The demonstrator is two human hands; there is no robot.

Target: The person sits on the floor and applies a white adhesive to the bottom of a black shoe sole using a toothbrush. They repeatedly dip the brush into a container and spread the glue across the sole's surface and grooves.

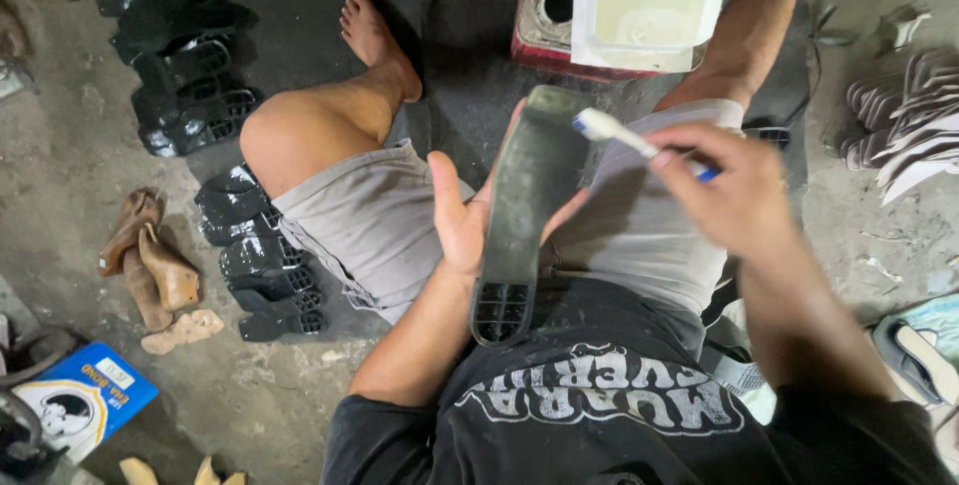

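My left hand holds a long black shoe sole upright over my lap, its heel end with a grid pattern pointing down. My right hand grips a toothbrush with a white head and blue handle. The brush head hovers just above the upper right part of the sole. I sit on the floor in grey shorts with my bare foot stretched forward.
A white tub of pale liquid rests on a red-and-white block ahead. Rows of black soles lie at left, more by my thigh. Brown heel pieces and a blue box lie at lower left. Pale soles are stacked at right.
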